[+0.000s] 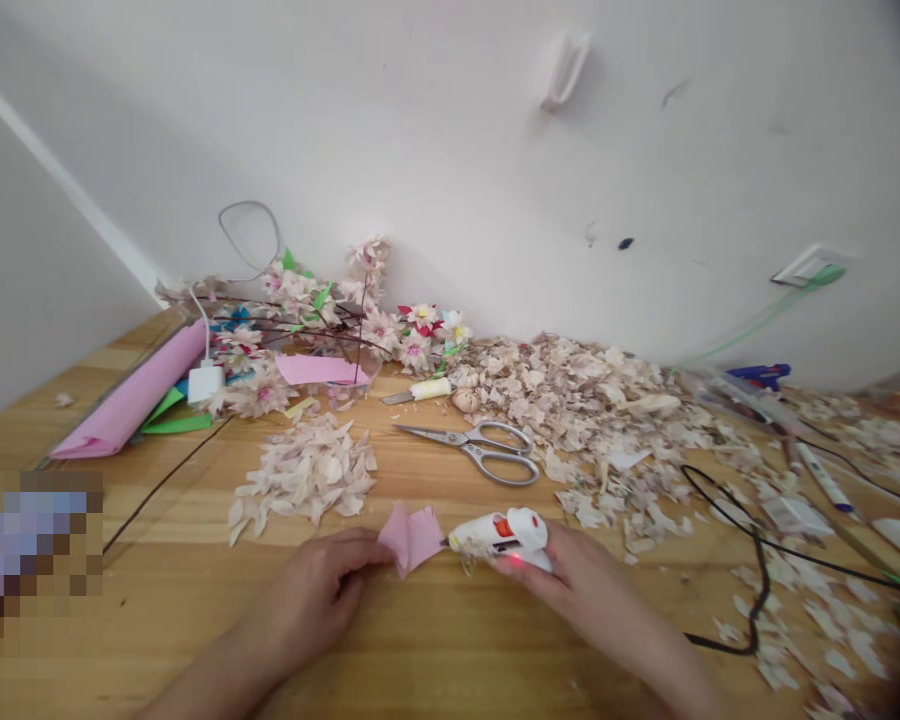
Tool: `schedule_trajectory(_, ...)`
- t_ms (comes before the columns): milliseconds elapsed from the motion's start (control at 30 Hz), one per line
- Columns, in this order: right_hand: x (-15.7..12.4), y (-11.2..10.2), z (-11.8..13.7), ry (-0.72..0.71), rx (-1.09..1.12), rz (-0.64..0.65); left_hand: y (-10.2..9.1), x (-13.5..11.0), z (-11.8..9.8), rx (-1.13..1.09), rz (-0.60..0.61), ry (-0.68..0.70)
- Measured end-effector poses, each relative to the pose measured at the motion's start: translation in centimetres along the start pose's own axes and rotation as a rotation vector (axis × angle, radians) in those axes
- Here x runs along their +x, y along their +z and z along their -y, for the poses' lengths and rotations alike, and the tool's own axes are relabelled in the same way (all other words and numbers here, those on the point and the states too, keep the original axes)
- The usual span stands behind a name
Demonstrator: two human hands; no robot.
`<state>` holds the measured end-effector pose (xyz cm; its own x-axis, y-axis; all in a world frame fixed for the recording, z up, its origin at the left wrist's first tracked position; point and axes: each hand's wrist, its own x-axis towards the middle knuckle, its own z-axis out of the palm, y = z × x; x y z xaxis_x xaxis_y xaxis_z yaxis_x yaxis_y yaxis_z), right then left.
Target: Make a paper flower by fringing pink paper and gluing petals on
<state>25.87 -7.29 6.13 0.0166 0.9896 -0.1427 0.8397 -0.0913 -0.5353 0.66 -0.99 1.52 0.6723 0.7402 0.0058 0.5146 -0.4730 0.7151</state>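
Note:
My left hand (pixel 330 585) pinches the left edge of a small folded piece of pink paper (pixel 412 538) above the wooden table. Wrapped round a white glue gun (pixel 506 532) is my right hand (pixel 570 575); a small red light glows on the gun's side. The gun's nozzle points left and meets the paper's right edge, or nearly so; I cannot tell if they touch. Behind the paper lies a pile of pale petals (pixel 307 470). Grey scissors (pixel 480 448) rest a little farther back, points to the left.
Finished flowers on stems (pixel 322 300) and a pink paper roll (pixel 135 395) lie at the back left. A knife (pixel 420 391) sits behind the scissors. Garlic-skin-like scraps (pixel 577 390) cover the right side, with a black cable (pixel 761 570) and a marker (pixel 825 478).

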Motion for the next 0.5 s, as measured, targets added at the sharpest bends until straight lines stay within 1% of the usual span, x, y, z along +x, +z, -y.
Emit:
schedule_trajectory(167, 0.2, 0.1, -0.1, -0.044, 0.090, 0.066, -0.1, 0.0, -0.1, -0.002, 0.004, 0.005)
schedule_trajectory(300, 0.6, 0.0, -0.7, -0.026, 0.095, 0.063, 0.0, 0.0, -0.1, 0.009, 0.009, 0.018)
schedule_trajectory(400, 1.0, -0.2, -1.8, -0.009, 0.064, 0.036, 0.2, -0.2, 0.0, 0.026, 0.006, 0.037)
schedule_trajectory(500, 1.3, -0.3, -3.7, -0.008, 0.126, 0.000, 0.3, -0.3, 0.1, 0.055, -0.022, 0.059)
